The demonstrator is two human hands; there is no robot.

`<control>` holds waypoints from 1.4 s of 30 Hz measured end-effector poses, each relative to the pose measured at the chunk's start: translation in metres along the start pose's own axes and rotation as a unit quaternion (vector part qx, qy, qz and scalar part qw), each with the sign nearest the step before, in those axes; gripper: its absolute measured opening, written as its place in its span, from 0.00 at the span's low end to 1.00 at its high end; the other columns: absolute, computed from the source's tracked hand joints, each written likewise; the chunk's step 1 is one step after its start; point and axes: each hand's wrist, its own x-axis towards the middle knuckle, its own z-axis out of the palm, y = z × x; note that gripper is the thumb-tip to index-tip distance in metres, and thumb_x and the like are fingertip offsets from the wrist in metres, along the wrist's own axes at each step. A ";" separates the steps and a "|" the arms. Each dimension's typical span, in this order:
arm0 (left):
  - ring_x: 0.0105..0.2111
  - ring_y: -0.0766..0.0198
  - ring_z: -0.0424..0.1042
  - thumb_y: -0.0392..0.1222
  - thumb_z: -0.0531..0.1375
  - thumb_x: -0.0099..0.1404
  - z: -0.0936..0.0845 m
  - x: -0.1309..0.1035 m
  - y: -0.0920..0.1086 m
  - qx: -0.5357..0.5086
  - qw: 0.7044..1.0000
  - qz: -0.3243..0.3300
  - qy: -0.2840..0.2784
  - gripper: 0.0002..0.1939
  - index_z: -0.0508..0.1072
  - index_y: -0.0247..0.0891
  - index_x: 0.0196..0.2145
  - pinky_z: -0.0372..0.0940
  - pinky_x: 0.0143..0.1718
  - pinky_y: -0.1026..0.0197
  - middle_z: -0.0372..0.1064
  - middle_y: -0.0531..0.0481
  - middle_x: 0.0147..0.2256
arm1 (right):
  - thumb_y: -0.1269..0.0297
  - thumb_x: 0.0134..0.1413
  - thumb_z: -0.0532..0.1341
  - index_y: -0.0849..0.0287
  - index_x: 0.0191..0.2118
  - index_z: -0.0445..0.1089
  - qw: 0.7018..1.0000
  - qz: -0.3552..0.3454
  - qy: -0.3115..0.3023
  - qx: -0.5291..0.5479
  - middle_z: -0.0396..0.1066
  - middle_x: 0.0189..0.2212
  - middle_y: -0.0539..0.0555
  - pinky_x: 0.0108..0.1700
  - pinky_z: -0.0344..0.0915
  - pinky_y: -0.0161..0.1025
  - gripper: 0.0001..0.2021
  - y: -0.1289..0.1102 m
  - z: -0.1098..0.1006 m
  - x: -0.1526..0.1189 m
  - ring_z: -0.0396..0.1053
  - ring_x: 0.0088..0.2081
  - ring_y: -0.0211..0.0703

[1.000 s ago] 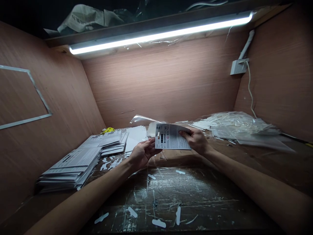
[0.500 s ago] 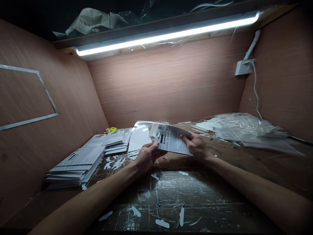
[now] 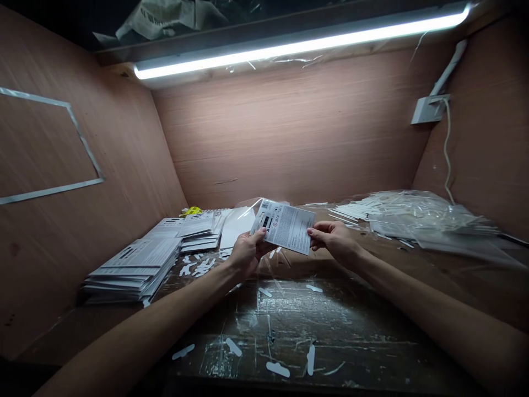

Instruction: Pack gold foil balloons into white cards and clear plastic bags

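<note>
A flat printed card (image 3: 289, 226) with a barcode and small text is held up at the centre, tilted above the table. My left hand (image 3: 248, 251) grips its lower left corner, thumb on top and fingers underneath. At the card's right edge, my right hand (image 3: 333, 240) pinches it between thumb and fingers. Clear plastic shows behind the card; whether it is joined to the card I cannot tell. Small white cut-out pieces (image 3: 278, 369) lie on the dark table (image 3: 343, 331) below my hands.
Stacks of similar cards (image 3: 132, 267) stand at the left, with a yellow item (image 3: 192, 210) behind them. White strips and a clear plastic bag (image 3: 417, 218) lie at the back right. A lit tube (image 3: 306, 44) runs overhead; a socket box (image 3: 427, 109) is on the wall.
The view has shifted slightly. My right hand has moved from over the card's face to its right edge, and the card's printed face now shows more fully.
</note>
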 end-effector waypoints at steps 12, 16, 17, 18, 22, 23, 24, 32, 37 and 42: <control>0.40 0.59 0.80 0.35 0.66 0.66 0.007 0.000 -0.003 -0.059 0.997 0.010 0.054 0.07 0.79 0.28 0.42 0.77 0.46 0.58 0.80 0.38 0.44 | 0.43 0.37 0.76 0.64 0.27 0.75 0.999 -0.014 -0.004 -0.044 0.75 0.21 0.56 0.24 0.71 0.33 0.26 -0.005 0.013 -0.007 0.73 0.23 0.40; 0.40 0.57 0.80 0.33 0.68 0.63 0.006 -0.001 -0.012 -0.032 0.997 0.012 0.065 0.08 0.80 0.27 0.40 0.78 0.47 0.55 0.79 0.37 0.44 | 0.40 0.38 0.75 0.64 0.25 0.73 0.998 -0.028 -0.007 -0.064 0.73 0.20 0.54 0.22 0.71 0.33 0.27 -0.004 0.018 -0.009 0.72 0.21 0.39; 0.41 0.56 0.80 0.35 0.69 0.63 0.008 -0.004 -0.017 -0.013 0.998 0.009 0.061 0.09 0.80 0.27 0.39 0.77 0.47 0.54 0.80 0.36 0.44 | 0.39 0.38 0.74 0.63 0.25 0.73 0.997 -0.033 -0.008 -0.070 0.73 0.19 0.54 0.22 0.71 0.33 0.27 -0.003 0.021 -0.010 0.72 0.21 0.39; 0.41 0.54 0.80 0.38 0.70 0.62 0.009 -0.007 -0.022 0.010 0.998 0.007 0.059 0.10 0.80 0.27 0.39 0.77 0.48 0.52 0.80 0.35 0.43 | 0.39 0.39 0.74 0.63 0.25 0.73 0.996 -0.037 -0.008 -0.075 0.73 0.19 0.54 0.22 0.71 0.33 0.28 -0.003 0.024 -0.011 0.72 0.21 0.39; 0.43 0.49 0.80 0.43 0.74 0.56 0.017 -0.014 -0.031 0.089 0.994 0.014 0.059 0.19 0.81 0.26 0.40 0.76 0.51 0.48 0.79 0.32 0.44 | 0.38 0.38 0.74 0.64 0.25 0.74 0.997 -0.031 -0.015 -0.067 0.74 0.20 0.54 0.22 0.73 0.32 0.29 -0.001 0.030 -0.013 0.73 0.21 0.38; 0.44 0.49 0.80 0.43 0.75 0.55 0.017 -0.014 -0.030 0.085 0.994 0.025 0.061 0.20 0.81 0.27 0.42 0.75 0.52 0.48 0.79 0.33 0.46 | 0.38 0.37 0.74 0.64 0.26 0.75 0.998 -0.024 -0.017 -0.059 0.74 0.21 0.54 0.23 0.73 0.32 0.29 -0.001 0.030 -0.013 0.73 0.22 0.38; 0.45 0.49 0.79 0.43 0.75 0.55 0.017 -0.012 -0.027 0.071 0.995 0.041 0.064 0.20 0.80 0.28 0.43 0.75 0.52 0.48 0.78 0.34 0.47 | 0.39 0.37 0.75 0.65 0.27 0.76 0.998 -0.015 -0.017 -0.050 0.75 0.22 0.55 0.23 0.74 0.32 0.29 -0.001 0.030 -0.013 0.74 0.22 0.39; 0.46 0.49 0.79 0.40 0.73 0.57 0.017 -0.004 -0.016 0.007 0.993 0.094 0.077 0.18 0.80 0.28 0.43 0.76 0.50 0.47 0.78 0.35 0.47 | 0.51 0.31 0.81 0.65 0.34 0.79 0.992 0.018 0.117 0.054 0.80 0.28 0.57 0.26 0.77 0.34 0.26 0.003 0.031 -0.011 0.74 0.23 0.38; 0.43 0.51 0.79 0.41 0.73 0.57 0.024 -0.005 -0.028 0.021 0.989 0.099 0.104 0.19 0.79 0.28 0.44 0.78 0.46 0.48 0.78 0.35 0.46 | 0.50 0.27 0.81 0.64 0.31 0.77 0.986 0.004 0.152 0.066 0.78 0.25 0.55 0.23 0.75 0.33 0.27 0.004 0.037 -0.012 0.72 0.23 0.37; 0.40 0.53 0.80 0.41 0.73 0.57 0.019 -0.003 -0.033 0.026 0.989 0.082 0.116 0.17 0.80 0.26 0.40 0.78 0.44 0.51 0.79 0.35 0.42 | 0.49 0.30 0.80 0.63 0.30 0.77 0.991 0.005 0.127 0.050 0.77 0.26 0.55 0.24 0.75 0.34 0.24 0.004 0.036 -0.014 0.72 0.24 0.38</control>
